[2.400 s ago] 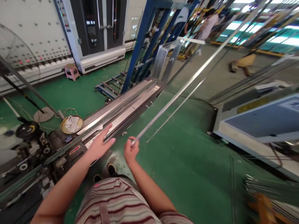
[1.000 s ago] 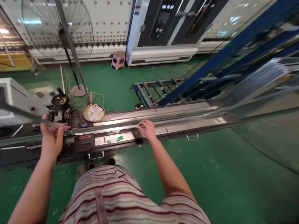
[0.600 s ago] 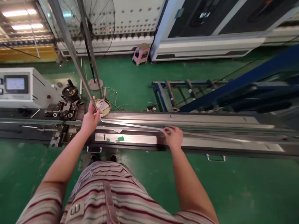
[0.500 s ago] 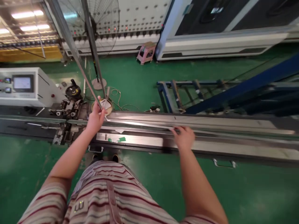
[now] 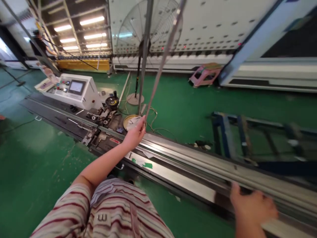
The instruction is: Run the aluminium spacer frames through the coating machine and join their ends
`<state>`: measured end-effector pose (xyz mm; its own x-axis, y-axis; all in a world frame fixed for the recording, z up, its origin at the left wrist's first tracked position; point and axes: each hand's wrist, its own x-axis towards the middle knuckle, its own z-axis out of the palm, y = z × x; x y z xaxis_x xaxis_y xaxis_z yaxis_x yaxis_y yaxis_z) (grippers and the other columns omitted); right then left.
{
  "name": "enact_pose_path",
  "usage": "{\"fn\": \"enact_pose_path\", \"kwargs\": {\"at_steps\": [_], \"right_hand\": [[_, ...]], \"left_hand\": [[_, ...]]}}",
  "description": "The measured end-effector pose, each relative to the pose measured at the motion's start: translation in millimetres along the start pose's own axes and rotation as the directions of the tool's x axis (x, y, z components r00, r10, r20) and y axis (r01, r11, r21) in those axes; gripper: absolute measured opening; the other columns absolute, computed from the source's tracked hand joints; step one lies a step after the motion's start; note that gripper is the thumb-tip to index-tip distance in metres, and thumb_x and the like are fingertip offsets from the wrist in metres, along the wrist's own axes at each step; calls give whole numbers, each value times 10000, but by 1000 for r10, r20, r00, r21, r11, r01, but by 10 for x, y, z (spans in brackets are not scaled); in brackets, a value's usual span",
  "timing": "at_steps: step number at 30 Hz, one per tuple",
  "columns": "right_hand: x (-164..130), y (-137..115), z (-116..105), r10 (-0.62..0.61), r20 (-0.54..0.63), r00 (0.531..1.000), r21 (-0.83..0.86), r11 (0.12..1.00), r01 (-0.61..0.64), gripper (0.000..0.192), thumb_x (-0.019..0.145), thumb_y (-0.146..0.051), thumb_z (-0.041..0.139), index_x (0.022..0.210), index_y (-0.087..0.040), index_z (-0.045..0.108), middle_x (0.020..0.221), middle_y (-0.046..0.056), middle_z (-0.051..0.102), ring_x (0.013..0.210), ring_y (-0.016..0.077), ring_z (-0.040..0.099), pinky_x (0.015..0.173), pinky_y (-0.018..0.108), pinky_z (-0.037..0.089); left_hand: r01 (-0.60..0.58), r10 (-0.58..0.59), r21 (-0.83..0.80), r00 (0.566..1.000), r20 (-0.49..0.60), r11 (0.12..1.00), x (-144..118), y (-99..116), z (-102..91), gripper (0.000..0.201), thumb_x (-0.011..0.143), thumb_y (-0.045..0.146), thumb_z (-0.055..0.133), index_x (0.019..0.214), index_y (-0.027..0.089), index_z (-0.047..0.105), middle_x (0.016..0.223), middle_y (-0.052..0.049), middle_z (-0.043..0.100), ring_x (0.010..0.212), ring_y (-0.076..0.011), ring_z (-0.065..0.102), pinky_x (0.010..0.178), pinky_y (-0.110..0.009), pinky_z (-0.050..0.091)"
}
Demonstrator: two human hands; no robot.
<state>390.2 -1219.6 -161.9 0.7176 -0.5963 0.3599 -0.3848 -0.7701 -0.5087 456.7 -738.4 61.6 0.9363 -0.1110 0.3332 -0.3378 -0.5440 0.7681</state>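
Observation:
My left hand pinches a thin bent metal strip where it rises steeply up and to the right, out of the top of the view. Its lower run lies along the long steel machine bed toward the right. My right hand rests on that bed at the lower right, blurred, fingers curled over the strip's channel; whether it grips the strip is unclear.
A control box with a screen and a roller mechanism sit left on the bed. Behind stand a pedestal fan, a yellow dish with a rag, a pink stool and a blue rack. A person stands far left.
My view has swung left and the bed now runs diagonally. My left hand raised the strip's upright leg more to the right; my right hand slid further right along the bed.

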Motion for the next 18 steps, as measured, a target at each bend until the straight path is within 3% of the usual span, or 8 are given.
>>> {"fn": "enact_pose_path", "kwargs": {"at_steps": [3,7,14,18], "right_hand": [[69,94,-56,53,25,998,-142,989,-49,815,825,-667,362,1253,-39,654,1147,384,592,1203,543,502,875,719,376],[220,144,-94,38,47,998,-306,952,-22,596,918,-506,365,1093,-43,698,1108,323,638,1164,450,551,887,606,428],[348,204,-129,101,150,983,-529,848,-6,550,993,-459,382,1081,-18,698,1125,265,660,1161,378,567,948,515,422],[321,93,-74,63,166,984,-561,827,42,532,1002,-433,384,1049,-18,714,1060,252,680,1081,366,602,918,489,409]], "left_hand": [[-1,1,-39,1000,4,999,20,5,57,636,987,298,450,1575,183,236,1061,-135,720,834,-200,720,800,-294,564],[-27,26,-60,1000,-13,998,72,-48,176,644,982,292,481,1568,180,236,1082,-138,713,871,-193,717,826,-300,564],[-65,62,-97,997,-35,993,140,-134,343,687,966,254,515,1576,226,200,1222,-146,674,888,-185,718,813,-305,584],[-55,53,-58,998,-33,997,189,-232,229,652,975,262,503,1566,231,230,1153,-123,703,899,-189,722,792,-292,584]]}}
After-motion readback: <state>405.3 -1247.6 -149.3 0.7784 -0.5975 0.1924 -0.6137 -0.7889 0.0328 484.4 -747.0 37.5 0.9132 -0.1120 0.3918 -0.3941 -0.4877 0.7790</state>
